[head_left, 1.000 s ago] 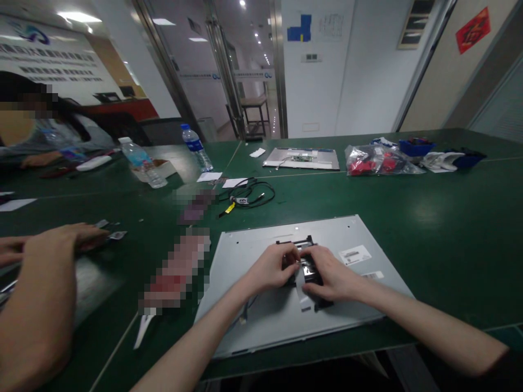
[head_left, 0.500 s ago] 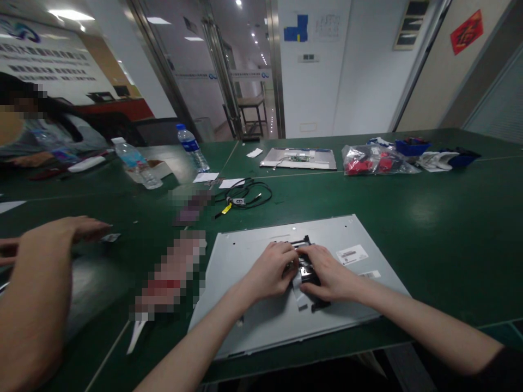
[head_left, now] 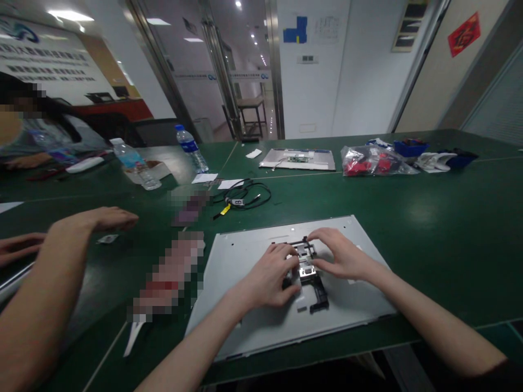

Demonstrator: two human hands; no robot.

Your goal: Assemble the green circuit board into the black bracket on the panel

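A grey metal panel (head_left: pixel 253 316) lies flat on the green table (head_left: pixel 429 218) in front of me. A black bracket (head_left: pixel 314 283) with a small metal plate sits at the panel's middle. My left hand (head_left: pixel 272 275) rests on the bracket's left side with its fingers curled against it. My right hand (head_left: pixel 341 253) lies over the bracket's upper right part, fingers bent and fingertips touching its top edge. What the fingertips pinch, if anything, is too small to make out.
A co-worker's arm (head_left: pixel 53 283) and hand reach over the table at the left. A black cable coil (head_left: pixel 245 195), two water bottles (head_left: pixel 139 163), a second panel (head_left: pixel 300 158), a bag of red parts (head_left: pixel 373 161) and blue bins (head_left: pixel 411 147) lie further back.
My right hand has moved up from the bracket's lower part to its top edge, uncovering the bracket. The co-worker's hand has moved to the right.
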